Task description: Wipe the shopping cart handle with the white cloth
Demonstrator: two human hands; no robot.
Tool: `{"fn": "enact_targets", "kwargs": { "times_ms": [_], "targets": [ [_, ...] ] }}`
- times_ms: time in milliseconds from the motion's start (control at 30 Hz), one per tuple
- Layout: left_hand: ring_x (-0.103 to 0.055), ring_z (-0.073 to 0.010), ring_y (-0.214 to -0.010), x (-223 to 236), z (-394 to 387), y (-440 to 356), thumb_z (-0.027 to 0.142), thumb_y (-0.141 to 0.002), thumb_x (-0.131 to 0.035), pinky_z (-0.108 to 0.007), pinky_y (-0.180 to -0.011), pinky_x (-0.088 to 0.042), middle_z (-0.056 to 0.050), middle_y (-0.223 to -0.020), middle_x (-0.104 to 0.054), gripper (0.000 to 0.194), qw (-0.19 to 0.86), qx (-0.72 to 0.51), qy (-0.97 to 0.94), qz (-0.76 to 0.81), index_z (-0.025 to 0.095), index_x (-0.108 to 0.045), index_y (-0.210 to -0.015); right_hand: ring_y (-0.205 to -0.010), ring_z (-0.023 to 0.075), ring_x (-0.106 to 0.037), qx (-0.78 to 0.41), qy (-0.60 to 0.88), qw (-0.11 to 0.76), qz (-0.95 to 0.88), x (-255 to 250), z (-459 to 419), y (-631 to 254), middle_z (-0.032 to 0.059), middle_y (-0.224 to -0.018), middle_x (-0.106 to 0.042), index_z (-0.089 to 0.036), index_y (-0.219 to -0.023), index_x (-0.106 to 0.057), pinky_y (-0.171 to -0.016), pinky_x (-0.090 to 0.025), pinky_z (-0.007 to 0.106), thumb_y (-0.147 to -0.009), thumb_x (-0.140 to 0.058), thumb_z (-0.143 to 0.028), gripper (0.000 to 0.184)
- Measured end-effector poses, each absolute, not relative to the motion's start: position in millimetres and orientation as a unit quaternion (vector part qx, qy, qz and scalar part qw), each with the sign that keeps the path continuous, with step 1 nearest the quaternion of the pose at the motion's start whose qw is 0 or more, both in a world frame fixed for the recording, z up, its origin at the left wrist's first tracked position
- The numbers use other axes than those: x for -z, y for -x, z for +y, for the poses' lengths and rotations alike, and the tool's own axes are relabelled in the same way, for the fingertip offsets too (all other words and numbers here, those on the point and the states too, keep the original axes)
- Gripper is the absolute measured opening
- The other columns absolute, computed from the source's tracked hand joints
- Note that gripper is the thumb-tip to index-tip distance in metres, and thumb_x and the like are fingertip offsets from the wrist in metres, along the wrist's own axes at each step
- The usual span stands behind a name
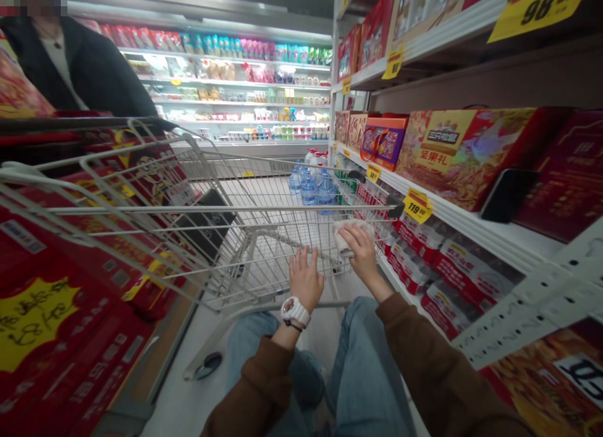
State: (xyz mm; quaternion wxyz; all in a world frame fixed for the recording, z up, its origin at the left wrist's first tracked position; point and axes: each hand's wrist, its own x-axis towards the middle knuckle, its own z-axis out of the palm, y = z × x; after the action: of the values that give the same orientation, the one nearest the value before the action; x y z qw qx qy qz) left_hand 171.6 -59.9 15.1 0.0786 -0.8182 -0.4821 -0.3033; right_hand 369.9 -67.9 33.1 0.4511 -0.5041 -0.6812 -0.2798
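Observation:
A wire shopping cart (pixel 264 261) stands in front of my knees. My right hand (pixel 362 252) is closed over a pale cloth (pixel 343 243) and holds it against the wires near the cart's right corner. To its left, my left hand (pixel 306 279) has its fingers spread and holds nothing. Its fingertips are at the cart's lower wires; whether they touch is hard to tell. A white watch (pixel 295 311) and a dark band are on the left wrist.
Shelves with boxed goods (pixel 461 151), a phone (pixel 509 195) and packs of bottles (pixel 443 267) line the right. Red cartons (pixel 70 361) are stacked left. Water jugs (pixel 315 186) stand beyond the cart, before a chilled display (pixel 235 98). A person (pixel 89 66) stands at far left.

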Motion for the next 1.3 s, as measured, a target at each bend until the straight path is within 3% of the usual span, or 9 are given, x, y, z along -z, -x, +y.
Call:
{"fn": "enact_targets", "kwargs": {
  "times_ms": [100, 233, 467, 700, 967, 1167, 1300],
  "targets": [
    [-0.041, -0.0307, -0.139, -17, -52, -170, 0.014, -0.079, -0.053, -0.051, -0.12, -0.024, -0.012, -0.144, -0.052, 0.065, 0.082, 0.287, 0.831, -0.47, 0.017, -0.047, -0.143, -0.134, 0.0241, -0.047, 0.271, 0.515, 0.459, -0.671, -8, -64, -368, 0.0061, -0.134, -0.061, -0.024, -0.135, -0.056, -0.109, -0.04, 0.047, -0.069, -0.041, 0.005, 0.074],
    [-0.038, -0.031, -0.141, -13, -49, -171, 0.016, -0.076, -0.057, -0.05, -0.12, -0.024, -0.011, -0.147, -0.049, 0.073, 0.085, 0.289, 0.836, -0.459, 0.017, -0.042, -0.147, -0.131, 0.0229, -0.05, 0.25, 0.533, 0.424, -0.689, 12, -71, -372, 0.0058, -0.132, -0.063, -0.024, -0.135, -0.056, -0.106, -0.044, 0.044, -0.063, -0.039, 0.006, 0.08],
    [-0.032, -0.0317, -0.145, -12, -52, -173, 0.02, -0.073, -0.059, -0.051, -0.121, -0.021, -0.011, -0.152, -0.044, 0.08, 0.062, 0.288, 0.837, -0.461, 0.017, -0.037, -0.15, -0.137, 0.0245, -0.044, 0.278, 0.516, 0.431, -0.686, -27, -60, -371, 0.0055, -0.139, -0.058, -0.025, -0.138, -0.054, -0.112, -0.039, 0.047, -0.067, -0.042, 0.005, 0.078],
    [-0.033, -0.0313, -0.144, -12, -51, -174, 0.02, -0.072, -0.059, -0.05, -0.121, -0.022, -0.012, -0.15, -0.046, 0.08, 0.056, 0.289, 0.836, -0.463, 0.017, -0.039, -0.149, -0.133, 0.0237, -0.049, 0.259, 0.548, 0.39, -0.694, 6, -67, -365, 0.0061, -0.135, -0.061, -0.024, -0.137, -0.055, -0.108, -0.043, 0.045, -0.064, -0.043, 0.007, 0.081],
    [-0.032, -0.0319, -0.144, -13, -55, -174, 0.016, -0.07, -0.057, -0.051, -0.121, -0.019, -0.013, -0.151, -0.045, 0.082, 0.065, 0.284, 0.838, -0.462, 0.016, -0.037, -0.15, -0.138, 0.0242, -0.043, 0.275, 0.529, 0.406, -0.693, -27, -58, -357, 0.0051, -0.141, -0.056, -0.026, -0.14, -0.052, -0.114, -0.037, 0.047, -0.069, -0.044, 0.007, 0.079],
    [-0.031, -0.0324, -0.145, -15, -56, -177, 0.015, -0.068, -0.057, -0.051, -0.121, -0.021, -0.014, -0.152, -0.044, 0.083, 0.048, 0.278, 0.838, -0.467, 0.013, -0.038, -0.149, -0.134, 0.0243, -0.047, 0.236, 0.554, 0.373, -0.706, 2, -65, -356, 0.007, -0.137, -0.059, -0.025, -0.137, -0.054, -0.109, -0.042, 0.046, -0.065, -0.044, 0.007, 0.08],
    [-0.034, -0.0286, -0.144, -18, -58, -165, 0.017, -0.072, -0.056, -0.05, -0.122, -0.021, -0.012, -0.153, -0.043, 0.076, 0.044, 0.291, 0.843, -0.45, 0.015, -0.041, -0.147, -0.133, 0.0241, -0.047, 0.215, 0.551, 0.39, -0.706, -7, -78, -353, 0.0072, -0.137, -0.059, -0.024, -0.139, -0.052, -0.11, -0.042, 0.047, -0.062, -0.041, 0.007, 0.084]
  ]
}}
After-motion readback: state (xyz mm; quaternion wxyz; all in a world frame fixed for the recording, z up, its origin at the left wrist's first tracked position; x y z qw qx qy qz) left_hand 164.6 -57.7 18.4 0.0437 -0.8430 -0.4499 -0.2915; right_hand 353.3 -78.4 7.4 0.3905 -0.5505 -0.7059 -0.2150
